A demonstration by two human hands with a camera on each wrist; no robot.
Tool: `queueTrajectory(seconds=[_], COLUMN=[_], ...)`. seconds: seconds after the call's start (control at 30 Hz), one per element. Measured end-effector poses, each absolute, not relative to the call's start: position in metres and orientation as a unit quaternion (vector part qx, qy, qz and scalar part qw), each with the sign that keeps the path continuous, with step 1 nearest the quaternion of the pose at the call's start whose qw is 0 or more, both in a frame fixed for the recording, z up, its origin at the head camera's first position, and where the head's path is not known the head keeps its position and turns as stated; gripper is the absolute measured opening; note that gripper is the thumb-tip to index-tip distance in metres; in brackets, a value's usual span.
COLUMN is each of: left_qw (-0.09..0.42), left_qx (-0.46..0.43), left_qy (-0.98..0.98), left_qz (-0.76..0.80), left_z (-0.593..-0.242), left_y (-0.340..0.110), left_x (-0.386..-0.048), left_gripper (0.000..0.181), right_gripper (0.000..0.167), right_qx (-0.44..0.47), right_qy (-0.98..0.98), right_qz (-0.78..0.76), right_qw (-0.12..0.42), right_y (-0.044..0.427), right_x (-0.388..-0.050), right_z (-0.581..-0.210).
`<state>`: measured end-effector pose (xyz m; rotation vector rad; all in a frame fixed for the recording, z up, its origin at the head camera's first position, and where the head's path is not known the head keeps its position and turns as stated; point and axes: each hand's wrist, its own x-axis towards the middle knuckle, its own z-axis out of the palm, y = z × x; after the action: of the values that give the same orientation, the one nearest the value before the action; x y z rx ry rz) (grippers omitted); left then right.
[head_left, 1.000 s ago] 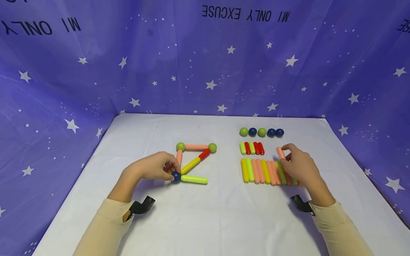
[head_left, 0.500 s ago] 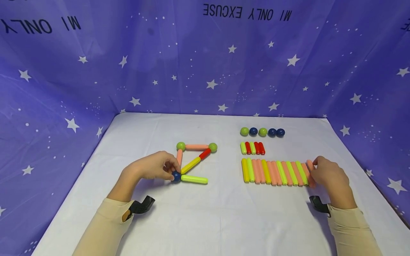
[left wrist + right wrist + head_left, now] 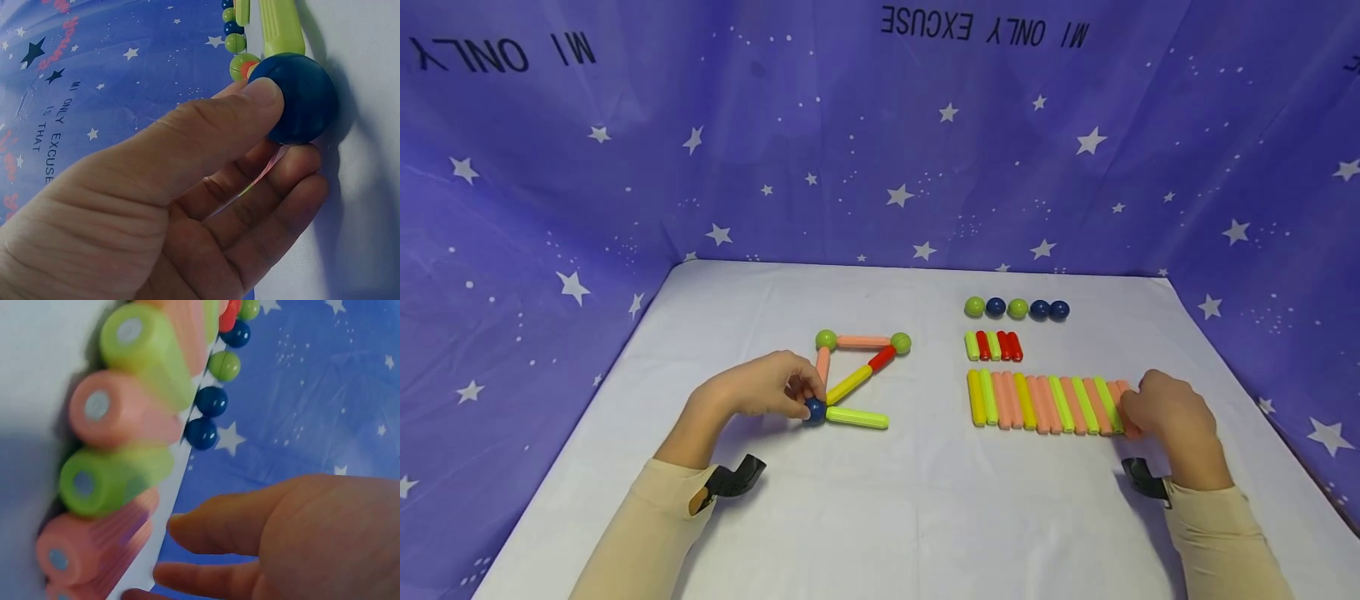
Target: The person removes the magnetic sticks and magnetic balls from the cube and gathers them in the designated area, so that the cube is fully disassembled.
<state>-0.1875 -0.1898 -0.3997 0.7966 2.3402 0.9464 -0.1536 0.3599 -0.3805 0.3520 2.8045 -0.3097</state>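
Note:
My left hand (image 3: pixel 771 385) pinches a dark blue ball (image 3: pixel 303 100) between thumb and fingers at the near left corner of a flat stick-and-ball figure. From that ball a lime stick (image 3: pixel 857 417) points right with a free end. A yellow stick (image 3: pixel 850 386) and a short red stick (image 3: pixel 882 359) slant up to a green ball (image 3: pixel 900 342). Pink sticks and another green ball (image 3: pixel 826 339) close the shape. My right hand (image 3: pixel 1172 415), fingers loose, is beside the last pink stick (image 3: pixel 69 550) of a long row; nothing shows between its thumb and fingers.
The row of long yellow, lime and pink sticks (image 3: pixel 1030 402) lies right of centre, metal discs in their ends. Behind it are short lime and red sticks (image 3: pixel 994 346), then a line of green and blue balls (image 3: pixel 1017 308). A starry purple cloth (image 3: pixel 880 150) hangs behind the white table.
My right hand has carried a pink stick rightward to the end of the long row, where it now lies, and let it go. My left hand stays on the blue ball.

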Motion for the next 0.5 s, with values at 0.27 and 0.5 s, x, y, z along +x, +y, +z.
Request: queueTrajectory(seconds=[0.27,0.5], left_qw=[0.242,0.239], left_qx=[0.296,0.300], left_qy=[0.860,0.859], left_qz=[0.339,0.339], left_z=[-0.400,-0.398], left_y=[-0.190,-0.189], left_x=[-0.189,-0.188], left_gripper=[0.020,0.020], right_gripper=[0.054,0.048], right_qx=[0.040,-0.134], right_qy=[0.993,0.979], right_qz=[-0.113,-0.151], right_qw=[0.018,-0.029], right_y=[0.303,0.229], right_x=[-0.159,-0.161], right_z=[-0.378,-0.383])
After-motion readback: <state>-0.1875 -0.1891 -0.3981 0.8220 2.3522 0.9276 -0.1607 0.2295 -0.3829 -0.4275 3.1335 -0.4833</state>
